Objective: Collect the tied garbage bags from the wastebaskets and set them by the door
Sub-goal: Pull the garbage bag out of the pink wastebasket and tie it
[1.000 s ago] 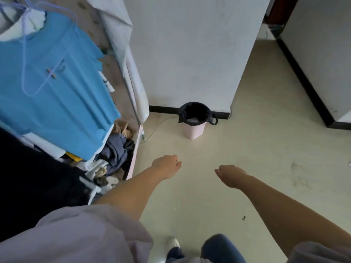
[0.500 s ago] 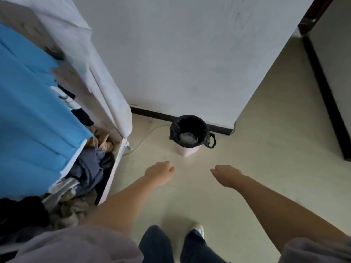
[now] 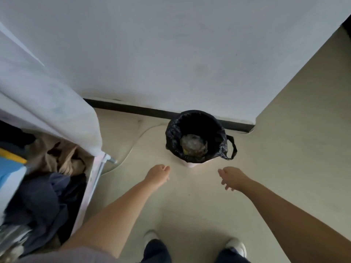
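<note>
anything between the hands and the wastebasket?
Nothing: head view shows bare floor between the left hand, right hand and the wastebasket.

Wastebasket [image 3: 190, 164]: pink, on the pale floor [image 3: 284, 149], against the white wall [image 3: 171, 54].
Garbage bag [image 3: 220, 143]: black liner, mouth open, crumpled trash inside, 1 loop handle hanging at its right.
Left hand [image 3: 157, 175]: empty, fingers loosely curled, near the basket.
Right hand [image 3: 232, 178]: empty, fingers relaxed, apart from the bag.
Clothes rack [image 3: 47, 186]: left, piled garments.
</note>
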`<state>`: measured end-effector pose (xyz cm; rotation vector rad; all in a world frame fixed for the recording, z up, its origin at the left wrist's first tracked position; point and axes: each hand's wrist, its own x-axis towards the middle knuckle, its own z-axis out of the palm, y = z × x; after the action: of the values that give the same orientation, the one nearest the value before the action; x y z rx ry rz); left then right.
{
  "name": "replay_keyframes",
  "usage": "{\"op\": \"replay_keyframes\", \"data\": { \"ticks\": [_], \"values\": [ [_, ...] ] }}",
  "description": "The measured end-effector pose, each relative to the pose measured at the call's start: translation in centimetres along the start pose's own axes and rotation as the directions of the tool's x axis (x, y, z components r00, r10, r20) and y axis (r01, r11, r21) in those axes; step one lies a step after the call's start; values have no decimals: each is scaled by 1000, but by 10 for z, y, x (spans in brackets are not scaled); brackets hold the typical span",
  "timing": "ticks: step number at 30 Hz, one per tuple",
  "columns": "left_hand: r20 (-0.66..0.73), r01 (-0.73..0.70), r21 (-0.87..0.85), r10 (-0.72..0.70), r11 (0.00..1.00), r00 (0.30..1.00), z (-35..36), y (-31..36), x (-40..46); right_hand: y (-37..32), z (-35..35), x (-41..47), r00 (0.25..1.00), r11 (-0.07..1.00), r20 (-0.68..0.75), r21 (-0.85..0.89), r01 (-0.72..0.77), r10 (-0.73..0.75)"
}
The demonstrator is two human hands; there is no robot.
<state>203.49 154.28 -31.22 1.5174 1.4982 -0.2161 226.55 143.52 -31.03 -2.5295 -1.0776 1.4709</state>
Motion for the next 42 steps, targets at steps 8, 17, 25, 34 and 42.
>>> {"op": "replay_keyframes", "data": {
  "ticks": [8,17,25,34,42],
  "values": [
    [8,135,-567,-158,813,987,69,-24,164,37,39,166,992,804,-80,594,-28,93],
    [28,12,-978,73,208,997,72,-13,251,41,32,252,804,768,-592,490,412,-54],
    [156,151,-973,17,174,988,54,-17,208,31,38,235,844,756,-498,471,455,-198],
    [212,179,-951,109,252,971,56,-60,226,38,35,236,835,786,-484,396,475,-261],
    [115,77,-943,99,325,988,39,-65,222,40,36,234,809,822,-535,329,465,-244]
  ]
}}
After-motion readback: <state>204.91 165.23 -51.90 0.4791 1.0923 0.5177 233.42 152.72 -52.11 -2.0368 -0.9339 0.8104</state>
